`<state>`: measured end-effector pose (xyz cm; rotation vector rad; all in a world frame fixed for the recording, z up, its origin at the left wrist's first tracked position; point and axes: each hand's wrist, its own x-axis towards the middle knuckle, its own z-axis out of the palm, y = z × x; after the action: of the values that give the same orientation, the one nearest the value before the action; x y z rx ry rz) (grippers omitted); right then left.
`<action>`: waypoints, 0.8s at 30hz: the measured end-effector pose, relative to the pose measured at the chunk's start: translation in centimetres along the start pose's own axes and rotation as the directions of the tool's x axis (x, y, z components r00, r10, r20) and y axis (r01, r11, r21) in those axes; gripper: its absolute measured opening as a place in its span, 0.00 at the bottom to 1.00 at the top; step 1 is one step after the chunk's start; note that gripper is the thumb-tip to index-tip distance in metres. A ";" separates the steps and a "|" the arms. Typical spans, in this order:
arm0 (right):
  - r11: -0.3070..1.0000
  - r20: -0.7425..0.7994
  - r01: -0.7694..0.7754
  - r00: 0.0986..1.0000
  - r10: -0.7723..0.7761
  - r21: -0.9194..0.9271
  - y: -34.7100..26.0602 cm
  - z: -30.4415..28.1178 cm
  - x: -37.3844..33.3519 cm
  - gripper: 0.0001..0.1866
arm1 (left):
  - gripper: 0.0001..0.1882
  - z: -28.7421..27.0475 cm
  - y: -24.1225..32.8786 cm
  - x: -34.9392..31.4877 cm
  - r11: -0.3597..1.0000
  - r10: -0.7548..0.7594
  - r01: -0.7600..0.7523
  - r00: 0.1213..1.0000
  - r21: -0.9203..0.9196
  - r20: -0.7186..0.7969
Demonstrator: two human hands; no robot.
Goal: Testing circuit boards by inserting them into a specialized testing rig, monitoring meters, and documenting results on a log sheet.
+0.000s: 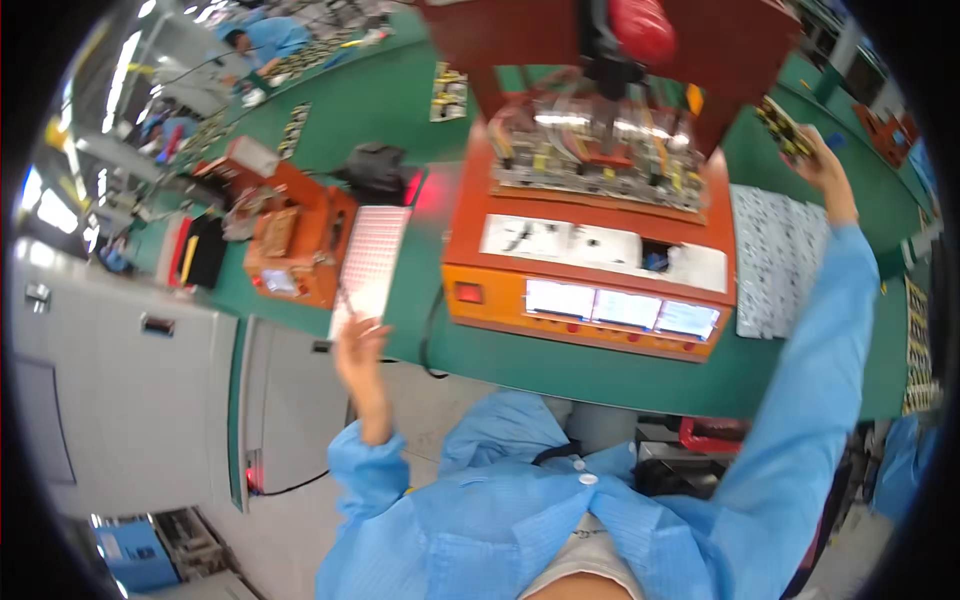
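Note:
At the far right, raised over the green bench, my right hand (826, 178) is closed on the edge of a circuit board (783, 128) with yellow and dark parts. My left hand (364, 352) hovers by the near end of a white sheet with rows of small red marks (372, 262). Its fingers are drawn together and somewhat blurred; a thin dark line shows at their tips, too faint to identify. Between the hands stands an orange machine (590, 312) with lit screens. A metal fixture (600, 165) with wires and yellow parts sits on top of it.
A grey perforated panel (775, 262) lies right of the machine. A smaller orange device (300, 245) and a black bag-like thing (375, 172) are on the left. More circuit boards (449, 92) lie farther back. A person in blue (270, 42) works at the far left.

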<state>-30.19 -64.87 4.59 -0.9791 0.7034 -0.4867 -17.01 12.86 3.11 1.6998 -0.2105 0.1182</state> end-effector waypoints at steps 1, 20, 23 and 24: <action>0.999 0.049 0.002 0.999 -0.004 0.044 0.4 2.4 -2.6 0.20 | 0.23 1.4 1.4 -0.6 1.000 0.010 -0.011 0.997 0.022 0.081; 0.964 0.402 -0.238 0.876 0.266 -0.119 15.2 16.3 -48.2 0.21 | 0.22 12.3 8.3 -8.7 -0.069 0.888 -0.996 -0.034 0.061 0.459; 0.905 0.538 -0.411 0.740 0.404 -0.114 19.8 14.0 -46.6 0.21 | 0.21 9.8 5.9 -9.0 0.145 0.744 -0.977 0.002 -0.158 0.668; 0.903 0.548 -0.416 0.734 0.402 -0.105 19.6 15.5 -46.4 0.20 | 0.21 9.6 5.4 -8.8 0.151 0.741 -0.972 -0.010 -0.180 0.672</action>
<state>-49.35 -15.86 7.79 -0.8475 0.3529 0.1923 -27.13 3.28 5.27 1.5875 -2.0186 0.5796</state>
